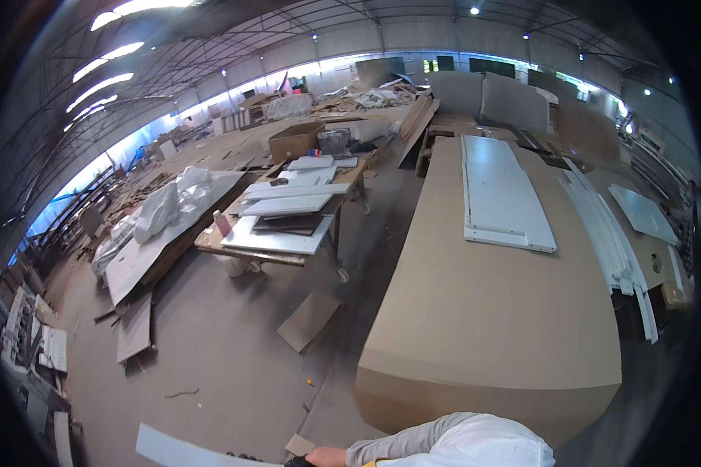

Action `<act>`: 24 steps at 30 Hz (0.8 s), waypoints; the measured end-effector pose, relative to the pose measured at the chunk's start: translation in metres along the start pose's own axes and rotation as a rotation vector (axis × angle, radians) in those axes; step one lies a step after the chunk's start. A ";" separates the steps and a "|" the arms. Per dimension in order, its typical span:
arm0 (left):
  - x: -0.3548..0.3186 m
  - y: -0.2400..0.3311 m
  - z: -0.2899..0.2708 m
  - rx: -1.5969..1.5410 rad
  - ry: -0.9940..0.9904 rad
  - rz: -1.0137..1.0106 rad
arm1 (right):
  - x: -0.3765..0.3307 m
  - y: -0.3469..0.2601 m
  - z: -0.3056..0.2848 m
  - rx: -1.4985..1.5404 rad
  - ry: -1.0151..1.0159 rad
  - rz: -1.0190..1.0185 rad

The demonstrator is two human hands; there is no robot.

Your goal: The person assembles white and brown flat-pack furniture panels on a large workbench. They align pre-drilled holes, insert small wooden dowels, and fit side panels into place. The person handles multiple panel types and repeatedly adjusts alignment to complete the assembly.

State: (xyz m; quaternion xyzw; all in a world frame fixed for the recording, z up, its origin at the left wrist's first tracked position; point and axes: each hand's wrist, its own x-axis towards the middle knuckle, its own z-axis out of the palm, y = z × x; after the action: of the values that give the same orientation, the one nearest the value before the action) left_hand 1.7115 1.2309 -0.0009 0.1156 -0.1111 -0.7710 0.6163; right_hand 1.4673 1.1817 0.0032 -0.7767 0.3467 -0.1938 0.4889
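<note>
A long white board (187, 447) slants into view at the lower left, its near end cut off by the picture's lower edge. Several dark fingertips, apparently of my gloved left hand (245, 457), curl over the board's far edge; the rest of that hand is out of sight. My right arm, in a grey and white sleeve (401, 441), reaches leftward along the bottom. Beyond its bare wrist, my right hand (297, 461) shows a dark glove beside the board's near end. Its fingers are mostly hidden, so its grip cannot be made out.
On my right stands a large brown-topped stack (483, 327) bearing white panels (494, 191). Long white strips (600, 226) lie beyond it. A wheeled wooden table (273, 257) holds more boards, a bottle (222, 223) and a cardboard box (296, 142). A brown sheet (310, 321) lies on the floor.
</note>
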 end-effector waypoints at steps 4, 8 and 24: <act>0.102 0.008 0.015 0.218 0.584 0.345 | 0.106 0.060 -0.021 -0.144 -0.013 -0.068; 0.224 0.076 0.005 0.163 0.015 -0.027 | 0.186 0.082 -0.080 -0.098 0.191 -0.032; 0.698 -0.074 0.044 0.496 -0.194 -0.777 | 0.196 0.176 -0.322 0.087 0.950 0.525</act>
State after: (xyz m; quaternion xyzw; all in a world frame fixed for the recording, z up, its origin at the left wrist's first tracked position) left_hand 1.4806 0.5671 -0.0109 0.2198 -0.2973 -0.9021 0.2225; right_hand 1.3338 0.7880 -0.0174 -0.4700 0.7034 -0.4089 0.3423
